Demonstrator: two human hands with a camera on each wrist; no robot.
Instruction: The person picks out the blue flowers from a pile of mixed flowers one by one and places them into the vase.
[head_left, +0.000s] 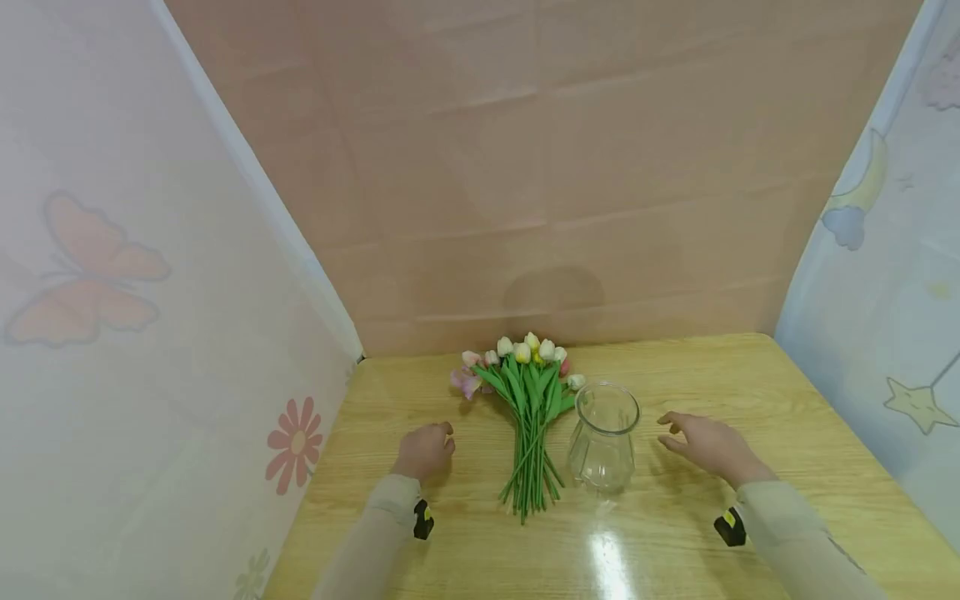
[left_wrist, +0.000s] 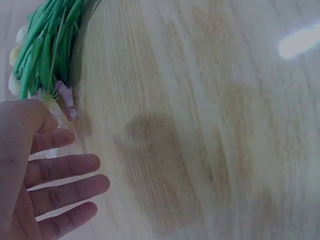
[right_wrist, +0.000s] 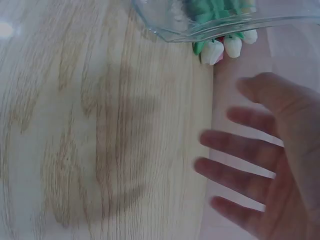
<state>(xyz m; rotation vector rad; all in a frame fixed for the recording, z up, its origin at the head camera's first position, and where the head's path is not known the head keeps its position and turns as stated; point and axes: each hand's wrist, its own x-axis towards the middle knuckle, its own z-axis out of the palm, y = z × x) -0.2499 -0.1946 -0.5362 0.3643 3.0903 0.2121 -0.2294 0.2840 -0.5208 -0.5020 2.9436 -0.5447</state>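
A bunch of tulips (head_left: 531,417) lies on the wooden table with white, yellow and pink heads toward the back and green stems toward the front. Just right of it stands a clear glass vase (head_left: 603,450), its wide mouth facing up. My left hand (head_left: 424,451) hovers left of the stems, fingers relaxed and holding nothing; the left wrist view shows them spread apart below the green stems (left_wrist: 52,45). To the right of the vase, my right hand (head_left: 708,443) is held with loose fingers and nothing in them. White tulip heads (right_wrist: 212,51) show past the glass in the right wrist view.
A lilac flower (head_left: 466,382) lies at the left edge of the bunch. Behind the wooden table (head_left: 465,550) hangs a brown cloth (head_left: 480,167). Pale printed curtains (head_left: 187,250) flank the table on both sides. Light glares off the tabletop in front of the vase.
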